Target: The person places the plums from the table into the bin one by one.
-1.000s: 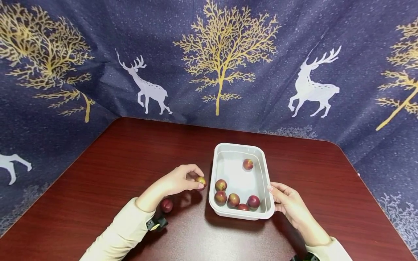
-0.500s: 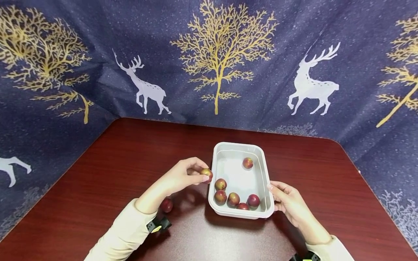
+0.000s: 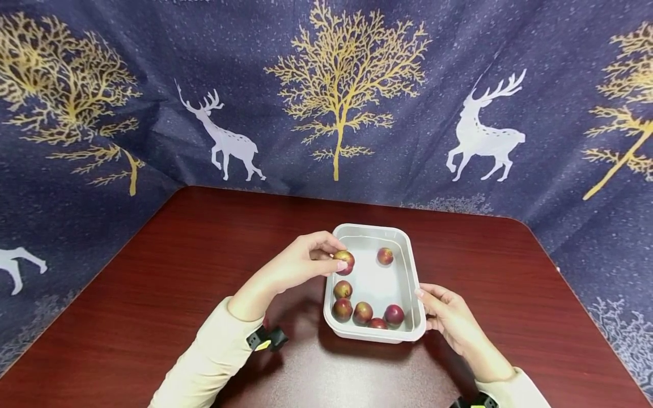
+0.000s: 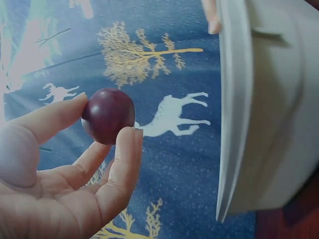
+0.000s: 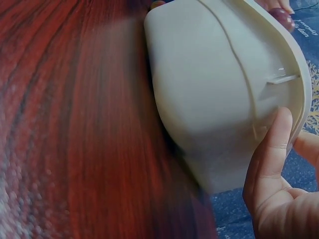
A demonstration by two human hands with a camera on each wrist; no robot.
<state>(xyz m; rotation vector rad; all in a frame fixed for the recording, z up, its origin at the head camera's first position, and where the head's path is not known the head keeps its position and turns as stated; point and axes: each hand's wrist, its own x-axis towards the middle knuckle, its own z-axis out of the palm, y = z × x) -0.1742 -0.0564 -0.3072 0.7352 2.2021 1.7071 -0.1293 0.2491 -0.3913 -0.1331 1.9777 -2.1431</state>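
Note:
A red and yellow plum (image 3: 344,260) is pinched between the thumb and fingers of my left hand (image 3: 301,262), above the left side of a white plastic container (image 3: 374,277). In the left wrist view the same plum (image 4: 108,115) shows dark red, raised beside the container's rim (image 4: 234,109). Several plums lie inside, most along the near end and one plum (image 3: 385,256) near the far right. My right hand (image 3: 451,317) grips the container's right rim, fingers under the lip against the outer wall (image 5: 209,89) in the right wrist view.
The container stands on a dark red wooden table (image 3: 229,226). Behind the table hangs a blue cloth (image 3: 301,85) printed with golden trees and white deer. Another plum on the table is almost wholly hidden by my left wrist.
My left hand has lifted the plum from the table beside the container and carried it right and away, over the rim. My right hand keeps its hold on the container.

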